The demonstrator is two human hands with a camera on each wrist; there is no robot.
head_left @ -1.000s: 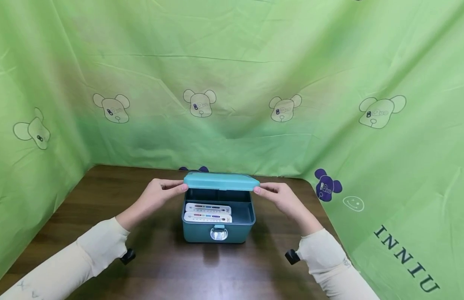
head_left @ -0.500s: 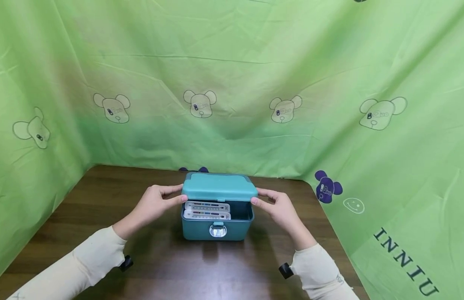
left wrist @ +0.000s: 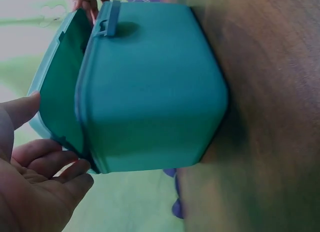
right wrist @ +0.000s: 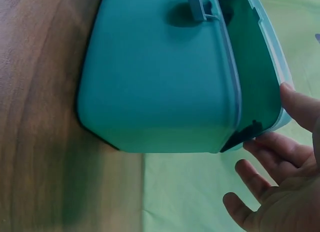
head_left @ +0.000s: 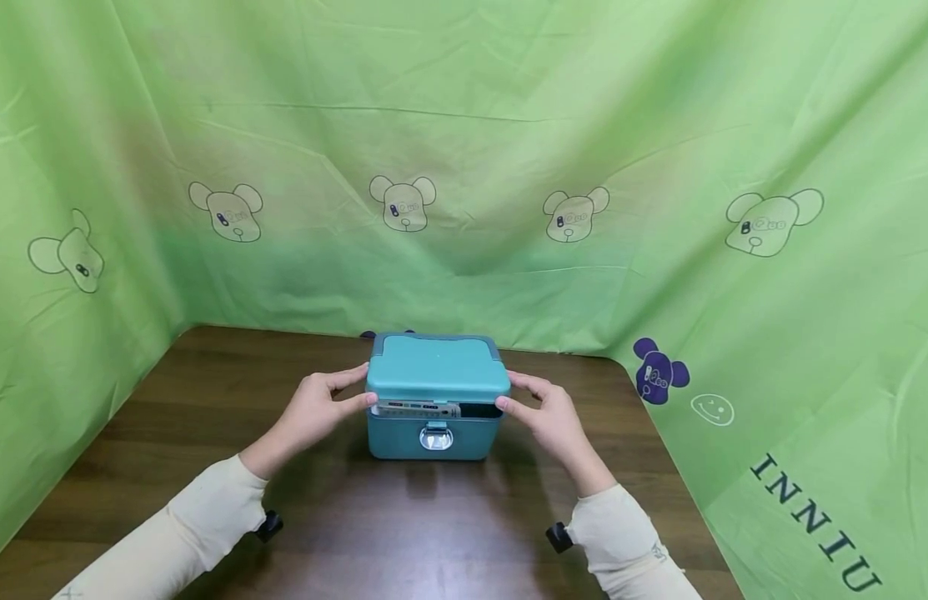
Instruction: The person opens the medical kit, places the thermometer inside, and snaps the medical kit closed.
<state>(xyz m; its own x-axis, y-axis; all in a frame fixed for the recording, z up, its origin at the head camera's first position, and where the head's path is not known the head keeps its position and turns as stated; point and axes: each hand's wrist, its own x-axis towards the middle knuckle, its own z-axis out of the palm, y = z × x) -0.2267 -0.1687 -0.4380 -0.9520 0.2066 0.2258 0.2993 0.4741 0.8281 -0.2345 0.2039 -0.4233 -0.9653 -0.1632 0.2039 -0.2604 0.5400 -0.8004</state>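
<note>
A teal box (head_left: 403, 440) with a lighter teal hinged lid (head_left: 436, 367) stands on the dark wooden table (head_left: 208, 392). The lid is almost down, and a narrow front gap shows white packets (head_left: 414, 408) inside. A round latch (head_left: 436, 438) hangs on the front. My left hand (head_left: 358, 387) pinches the lid's left edge, and my right hand (head_left: 509, 392) pinches its right edge. In the left wrist view, thumb and fingers (left wrist: 50, 157) bracket the lid (left wrist: 60, 92) above the box (left wrist: 150, 87). The right wrist view shows the same grip on the lid (right wrist: 260, 67), with the fingers (right wrist: 270, 144) beneath its rim.
Green cloth (head_left: 464, 167) printed with bear heads hangs behind the table and down both sides, close to the table's edges. On the right it drapes forward past the table corner (head_left: 771, 375). Bare wood lies in front of the box and to its left.
Both hands have swung the lid down from nearly upright to almost shut. The packets inside are now mostly covered. My hands came lower and nearer with the lid.
</note>
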